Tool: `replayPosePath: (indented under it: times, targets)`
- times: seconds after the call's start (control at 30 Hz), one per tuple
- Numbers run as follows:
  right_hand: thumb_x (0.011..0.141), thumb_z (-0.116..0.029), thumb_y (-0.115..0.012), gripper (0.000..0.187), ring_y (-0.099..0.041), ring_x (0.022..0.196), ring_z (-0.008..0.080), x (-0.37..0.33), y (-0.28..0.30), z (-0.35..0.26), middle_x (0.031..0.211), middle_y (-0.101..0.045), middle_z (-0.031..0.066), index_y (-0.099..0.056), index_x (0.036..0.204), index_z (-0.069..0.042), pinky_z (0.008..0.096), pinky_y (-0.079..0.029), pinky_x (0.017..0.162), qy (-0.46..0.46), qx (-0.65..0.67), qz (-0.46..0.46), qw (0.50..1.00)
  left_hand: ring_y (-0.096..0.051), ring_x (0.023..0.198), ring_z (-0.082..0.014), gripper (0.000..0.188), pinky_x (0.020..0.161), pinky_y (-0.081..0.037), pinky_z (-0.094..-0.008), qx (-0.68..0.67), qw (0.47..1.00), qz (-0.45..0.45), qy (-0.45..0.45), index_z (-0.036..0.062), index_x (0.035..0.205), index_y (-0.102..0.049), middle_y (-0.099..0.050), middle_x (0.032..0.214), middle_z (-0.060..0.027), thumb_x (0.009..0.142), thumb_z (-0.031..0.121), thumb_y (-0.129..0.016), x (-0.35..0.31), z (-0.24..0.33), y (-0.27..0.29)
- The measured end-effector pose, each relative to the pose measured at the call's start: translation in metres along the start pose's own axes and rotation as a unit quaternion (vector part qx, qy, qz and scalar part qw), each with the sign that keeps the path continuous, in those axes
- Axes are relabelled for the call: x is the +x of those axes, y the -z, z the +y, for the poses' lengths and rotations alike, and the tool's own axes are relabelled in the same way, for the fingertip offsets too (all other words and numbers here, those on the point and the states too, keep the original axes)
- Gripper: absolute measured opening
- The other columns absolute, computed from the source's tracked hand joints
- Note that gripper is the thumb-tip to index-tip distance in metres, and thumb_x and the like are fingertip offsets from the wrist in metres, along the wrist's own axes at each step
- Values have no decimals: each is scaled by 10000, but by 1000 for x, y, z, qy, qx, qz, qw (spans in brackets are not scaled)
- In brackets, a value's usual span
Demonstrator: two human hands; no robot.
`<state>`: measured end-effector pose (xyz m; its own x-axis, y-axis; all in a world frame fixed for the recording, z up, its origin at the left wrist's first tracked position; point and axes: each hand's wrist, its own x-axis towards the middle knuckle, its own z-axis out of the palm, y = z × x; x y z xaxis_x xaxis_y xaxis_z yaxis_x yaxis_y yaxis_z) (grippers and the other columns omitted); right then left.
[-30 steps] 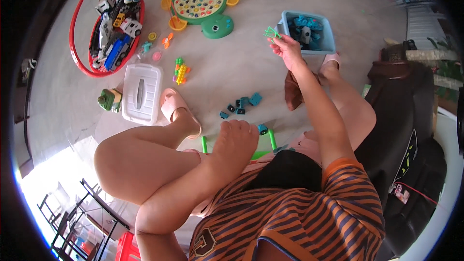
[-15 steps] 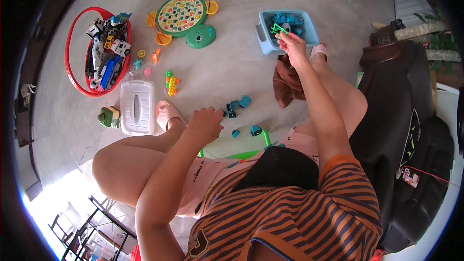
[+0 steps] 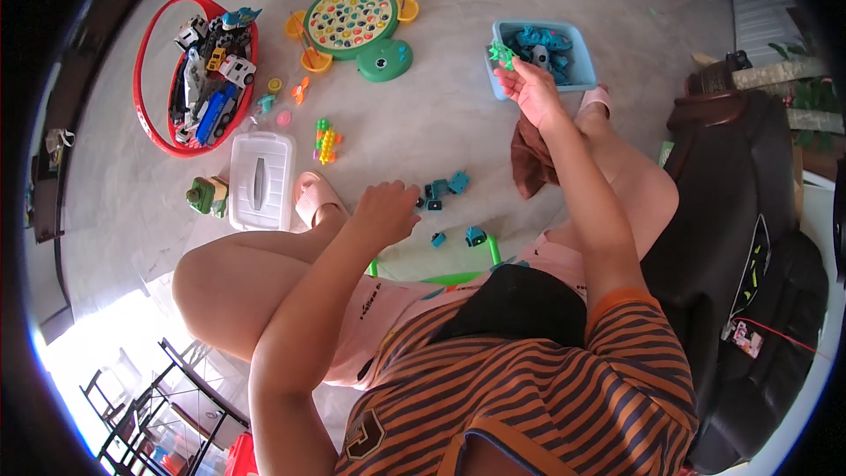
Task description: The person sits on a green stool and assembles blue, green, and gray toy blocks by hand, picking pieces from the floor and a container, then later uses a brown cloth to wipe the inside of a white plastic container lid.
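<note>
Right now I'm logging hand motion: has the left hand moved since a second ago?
Yes: the left hand moved leftward, nearer the white lidded box.

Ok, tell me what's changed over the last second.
The left hand moved forward and left, away from the lap. The right hand carried the small green toy rightward, from beside the blue bin to over its left edge. Nothing was visibly let go. The turtle fishing game, white box and brown cloth stayed put.
</note>
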<state>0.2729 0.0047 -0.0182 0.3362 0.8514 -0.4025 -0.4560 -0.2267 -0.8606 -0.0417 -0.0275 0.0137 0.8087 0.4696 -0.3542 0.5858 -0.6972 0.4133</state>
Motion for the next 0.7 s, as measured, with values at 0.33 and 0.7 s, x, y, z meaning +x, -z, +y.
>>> replayPosePath:
  times: [0.33,0.7]
  targets:
    - [835,-190,-595,228,-589,769,83,-40,-51,-11,890,-651,37,-619,1010,-46,222,-446,661,39,-245,-148,957,-628,770,-238,473,651,-495,-357,-276,929,238,68,88,1172,-487,-628,903,-116,753,226,-660,28,-8,23]
    - [773,-43,-653,197,-594,759,65,-91,-91,-27,823,-659,39,-629,958,21,206,-481,672,140,-321,-267,898,-595,638,-88,222,535,-468,-210,-517,792,325,26,39,1006,-627,-649,804,-29,792,95,-640,35,-3,44]
